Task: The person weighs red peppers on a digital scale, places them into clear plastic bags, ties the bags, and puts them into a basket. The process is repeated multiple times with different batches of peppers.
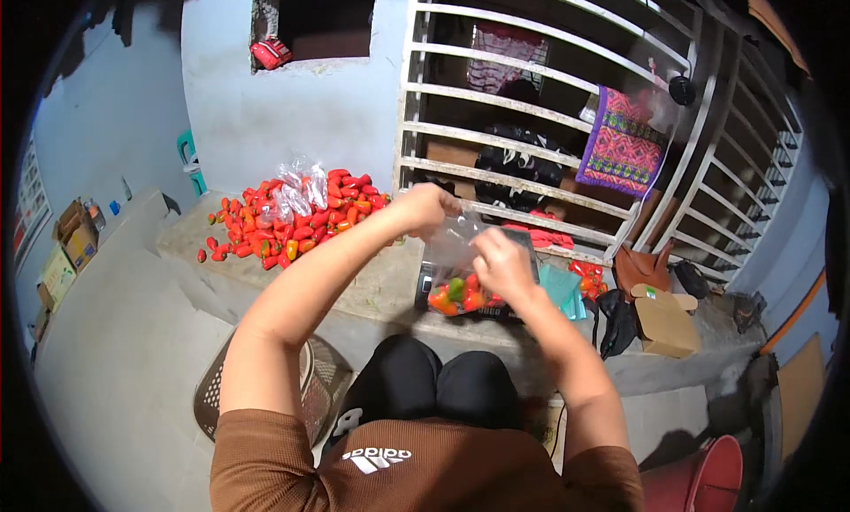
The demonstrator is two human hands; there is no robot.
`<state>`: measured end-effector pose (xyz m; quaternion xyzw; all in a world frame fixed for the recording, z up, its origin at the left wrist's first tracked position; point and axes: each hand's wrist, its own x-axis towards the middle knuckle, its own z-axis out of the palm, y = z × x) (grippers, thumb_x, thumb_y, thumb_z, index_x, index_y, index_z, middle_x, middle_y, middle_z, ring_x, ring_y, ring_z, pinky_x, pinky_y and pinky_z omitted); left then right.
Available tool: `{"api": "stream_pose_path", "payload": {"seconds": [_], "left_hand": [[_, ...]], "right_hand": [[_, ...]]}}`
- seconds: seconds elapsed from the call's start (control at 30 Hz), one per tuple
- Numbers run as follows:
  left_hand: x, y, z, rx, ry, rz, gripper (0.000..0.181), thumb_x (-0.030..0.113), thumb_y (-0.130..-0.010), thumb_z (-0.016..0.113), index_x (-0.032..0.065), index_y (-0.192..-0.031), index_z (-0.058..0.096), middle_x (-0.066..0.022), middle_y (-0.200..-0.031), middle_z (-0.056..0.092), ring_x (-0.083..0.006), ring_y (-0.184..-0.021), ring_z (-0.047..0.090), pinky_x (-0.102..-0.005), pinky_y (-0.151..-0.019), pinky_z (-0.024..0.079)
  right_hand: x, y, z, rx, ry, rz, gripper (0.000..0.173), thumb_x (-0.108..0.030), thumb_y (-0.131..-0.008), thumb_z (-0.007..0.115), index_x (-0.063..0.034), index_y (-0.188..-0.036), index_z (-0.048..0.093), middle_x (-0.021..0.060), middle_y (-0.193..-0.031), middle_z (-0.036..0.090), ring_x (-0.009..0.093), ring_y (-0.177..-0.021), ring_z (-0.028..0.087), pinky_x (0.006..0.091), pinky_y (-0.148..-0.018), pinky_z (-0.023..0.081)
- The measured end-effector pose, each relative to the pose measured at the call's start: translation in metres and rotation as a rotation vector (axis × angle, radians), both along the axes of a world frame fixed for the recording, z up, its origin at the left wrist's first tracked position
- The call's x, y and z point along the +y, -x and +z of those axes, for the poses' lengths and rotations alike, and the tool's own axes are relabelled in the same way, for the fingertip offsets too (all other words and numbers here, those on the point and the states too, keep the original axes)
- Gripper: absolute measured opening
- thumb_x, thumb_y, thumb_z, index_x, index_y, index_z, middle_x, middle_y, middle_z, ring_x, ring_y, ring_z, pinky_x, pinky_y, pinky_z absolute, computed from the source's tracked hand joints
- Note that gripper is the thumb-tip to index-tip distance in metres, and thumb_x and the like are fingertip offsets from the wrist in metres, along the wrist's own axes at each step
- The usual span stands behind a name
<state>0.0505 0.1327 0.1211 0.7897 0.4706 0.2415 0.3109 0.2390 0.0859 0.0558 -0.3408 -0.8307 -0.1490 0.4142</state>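
Note:
My left hand [425,211] grips one side of the upper part of a clear plastic bag [455,246]. At the bag's other side, the closed fingers of my right hand [503,263] hold the plastic. Red, orange and green peppers [457,295] fill the bottom of the bag. It is over a dark scale [425,283] on the concrete ledge; whether its weight rests there I cannot tell. To the left spreads a large heap of red peppers [322,223], with crumpled clear bags [292,197] lying on top.
Right of the scale lie teal plastic bags [561,287], a bag of red peppers [588,278], a brown leather bag [643,270] and a cardboard box [666,323]. White window bars [505,100] rise behind the ledge. A plastic basket [325,379] and a red bin [714,475] stand below.

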Motion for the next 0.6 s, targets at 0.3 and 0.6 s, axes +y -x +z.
{"api": "stream_pose_path", "payload": {"seconds": [0.3,0.6], "left_hand": [[-0.003,-0.006,-0.022,0.026,-0.081,-0.107,0.046,-0.009,-0.065,0.047,0.0028,-0.108,0.06,-0.0105,-0.09,0.066,-0.0115,-0.055,0.059,-0.0283,-0.05,0.052],[-0.036,-0.008,-0.032,0.13,0.039,-0.172,0.045,-0.003,-0.069,0.047,0.0098,-0.11,0.061,-0.0114,-0.073,0.065,-0.013,-0.049,0.06,-0.0262,-0.051,0.05]], "right_hand": [[-0.025,-0.014,0.019,-0.095,0.053,0.06,0.018,-0.001,-0.069,0.057,-0.0076,-0.085,0.062,0.0104,-0.078,0.059,0.029,-0.066,0.059,0.0384,-0.059,0.048],[-0.027,-0.004,0.004,-0.182,0.257,0.48,0.026,-0.004,-0.069,0.056,-0.0156,-0.091,0.062,0.0087,-0.076,0.061,0.031,-0.067,0.06,0.0398,-0.055,0.047]]}}
